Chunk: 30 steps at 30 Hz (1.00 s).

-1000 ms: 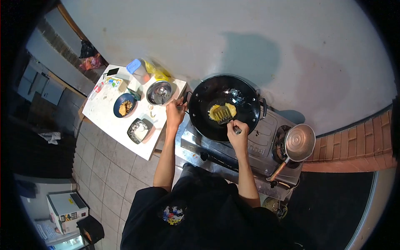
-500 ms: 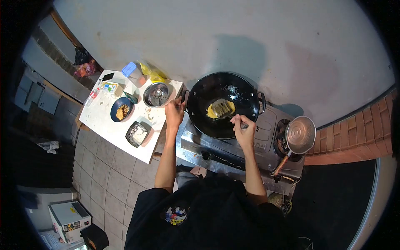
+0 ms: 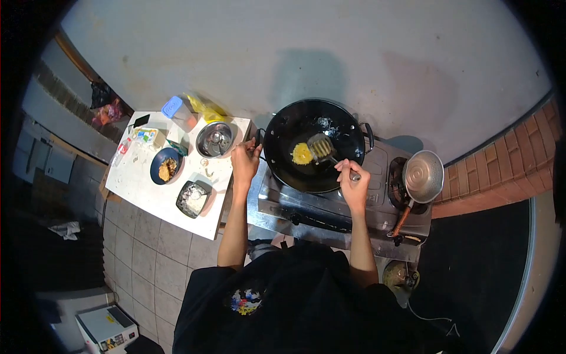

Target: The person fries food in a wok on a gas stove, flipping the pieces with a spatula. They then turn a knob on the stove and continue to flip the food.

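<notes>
A black wok (image 3: 286, 174) sits on the left side of the gas stove. My left hand (image 3: 243, 164) is at its left side, fingers closed on the left handle (image 3: 260, 141). In my right hand (image 3: 354, 182) is the handle of a slotted spatula (image 3: 321, 147), whose head is tilted inside the wok. A yellow, egg-like piece of food (image 3: 302, 154) lies on the wok's bottom, just left of the spatula head. The spatula may hide part of it.
Right of the wok, a saucepan (image 3: 423, 177) stands on the stove (image 3: 371, 221). The white table (image 3: 132, 183) at left bears a steel bowl (image 3: 214, 140), a blue plate with fried food (image 3: 156, 171), a dark bowl of white powder (image 3: 193, 199) and a blue-lidded container (image 3: 175, 109).
The spatula head has moved off the yellow food to its right, showing more of it. My right hand has shifted slightly right. My left hand stays at the wok handle.
</notes>
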Available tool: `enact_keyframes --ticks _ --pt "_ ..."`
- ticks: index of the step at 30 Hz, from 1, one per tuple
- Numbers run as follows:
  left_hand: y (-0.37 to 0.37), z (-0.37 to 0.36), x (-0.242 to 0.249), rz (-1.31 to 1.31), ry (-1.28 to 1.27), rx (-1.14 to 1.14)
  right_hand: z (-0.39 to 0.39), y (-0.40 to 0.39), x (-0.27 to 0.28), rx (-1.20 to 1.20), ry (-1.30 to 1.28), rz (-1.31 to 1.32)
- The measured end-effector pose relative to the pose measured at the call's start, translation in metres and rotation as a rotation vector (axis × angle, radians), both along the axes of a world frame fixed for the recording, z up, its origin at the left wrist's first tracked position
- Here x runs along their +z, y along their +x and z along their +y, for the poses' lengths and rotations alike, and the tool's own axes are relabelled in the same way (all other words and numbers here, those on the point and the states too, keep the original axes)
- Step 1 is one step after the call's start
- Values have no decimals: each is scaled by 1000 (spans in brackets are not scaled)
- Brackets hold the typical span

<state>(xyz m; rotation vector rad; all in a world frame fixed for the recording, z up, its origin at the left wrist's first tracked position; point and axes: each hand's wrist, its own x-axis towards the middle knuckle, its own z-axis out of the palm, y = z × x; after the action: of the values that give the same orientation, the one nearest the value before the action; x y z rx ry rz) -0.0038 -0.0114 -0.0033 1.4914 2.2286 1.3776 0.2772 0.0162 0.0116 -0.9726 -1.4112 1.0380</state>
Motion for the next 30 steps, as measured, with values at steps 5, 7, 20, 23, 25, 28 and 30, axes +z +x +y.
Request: enact_keyframes --ticks 5,7,20,23,25,28,30 --pt "1 1 0 -4 9 13 -7 -4 -2 -39 -51 -80" --pt "1 0 -4 -2 9 22 -7 -4 3 -28 -12 -154" --pt "6 -1 -14 -9 90 50 1 -7 2 -9 -13 -343" --pt "7 2 -11 -14 79 50 1 -7 7 9 30 -336" --pt "6 0 -13 -18 50 61 1 -7 10 13 50 -336" --pt "5 2 -15 -41 102 47 1 -7 11 11 98 -342" --pt "6 1 -15 -28 93 56 1 -6 10 4 126 -346"
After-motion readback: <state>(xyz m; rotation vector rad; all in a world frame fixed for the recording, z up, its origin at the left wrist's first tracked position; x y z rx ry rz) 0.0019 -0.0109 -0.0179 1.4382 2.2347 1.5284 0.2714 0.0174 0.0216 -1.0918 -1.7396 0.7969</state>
